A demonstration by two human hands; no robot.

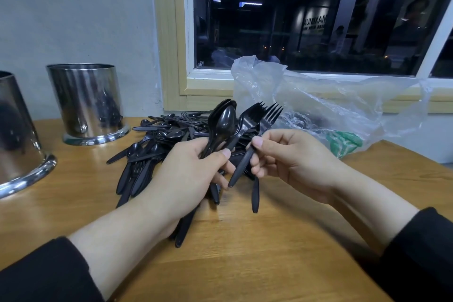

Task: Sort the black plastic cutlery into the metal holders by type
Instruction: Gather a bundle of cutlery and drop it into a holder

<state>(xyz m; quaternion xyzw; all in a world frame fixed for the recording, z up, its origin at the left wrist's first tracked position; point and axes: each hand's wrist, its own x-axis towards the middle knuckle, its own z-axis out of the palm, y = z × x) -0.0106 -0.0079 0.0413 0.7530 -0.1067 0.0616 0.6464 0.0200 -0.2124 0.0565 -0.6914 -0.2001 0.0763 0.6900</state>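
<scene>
In the window (318,14) I could read mirrored lettering, roughly "MUMIKAM"; the green print on the plastic bag (326,108) was illegible. My left hand (188,174) gripped a bunch of spoons (224,122) with a fork (250,117) among them. My right hand (291,154) pinched another fork (269,117) by its handle. The cutlery pile (157,140) lay on the wooden table (245,252) behind my hands, with two metal holders (88,103) upright at the left, well apart from the bag.
</scene>
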